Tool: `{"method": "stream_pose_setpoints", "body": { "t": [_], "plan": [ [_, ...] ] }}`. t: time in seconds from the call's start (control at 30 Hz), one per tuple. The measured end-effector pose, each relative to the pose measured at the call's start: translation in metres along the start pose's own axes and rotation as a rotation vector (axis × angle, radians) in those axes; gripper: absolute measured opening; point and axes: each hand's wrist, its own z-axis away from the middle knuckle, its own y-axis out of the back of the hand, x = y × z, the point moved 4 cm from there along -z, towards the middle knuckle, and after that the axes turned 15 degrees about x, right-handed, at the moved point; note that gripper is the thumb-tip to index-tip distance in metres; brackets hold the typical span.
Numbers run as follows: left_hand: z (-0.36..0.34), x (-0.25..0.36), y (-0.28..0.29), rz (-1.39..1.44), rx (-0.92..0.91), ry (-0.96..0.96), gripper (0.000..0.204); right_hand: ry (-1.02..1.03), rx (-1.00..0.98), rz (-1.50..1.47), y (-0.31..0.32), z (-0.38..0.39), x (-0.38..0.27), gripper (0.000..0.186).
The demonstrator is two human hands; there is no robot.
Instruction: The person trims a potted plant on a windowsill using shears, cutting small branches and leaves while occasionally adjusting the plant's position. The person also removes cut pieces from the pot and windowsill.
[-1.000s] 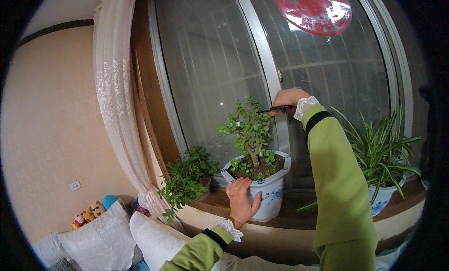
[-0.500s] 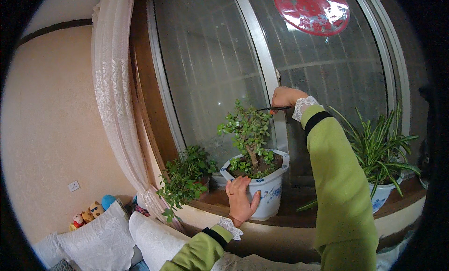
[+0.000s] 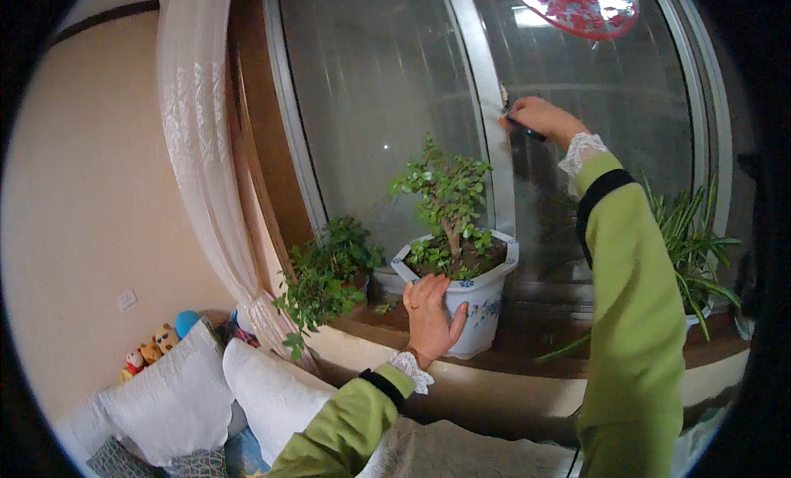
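A small leafy tree grows in a white porcelain pot with blue flowers, standing on the wooden sill. My left hand rests against the front of this pot, fingers extended near the rim and thumb apart. My right hand is raised above and right of the foliage by the window frame, closed around a dark, scissors-like tool, partly hidden by the fingers. The tool is clear of the leaves.
A trailing plant is left of the pot, a long-leaved plant right, partly behind my sleeve. A lace curtain hangs beside the sliding window. Below are pillows, soft toys and a sofa cover.
My right hand has lifted up and rightward, taking the tool away from the foliage. The view has shifted, so the pot sits higher in the picture; my left hand stays on it.
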Motion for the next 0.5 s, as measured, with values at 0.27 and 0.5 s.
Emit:
{"method": "stream_pose_setpoints", "body": {
  "t": [0.27,0.5],
  "plan": [
    [-0.001,-0.001,0.0,-0.008,-0.041,0.074,0.061,0.021,0.353,-0.098,0.016,-0.006,-0.035,0.062],
    [-0.006,-0.001,0.006,0.088,-0.046,0.068,0.056,0.268,0.48,-0.179,0.03,-0.004,-0.078,0.037]
  ]
}}
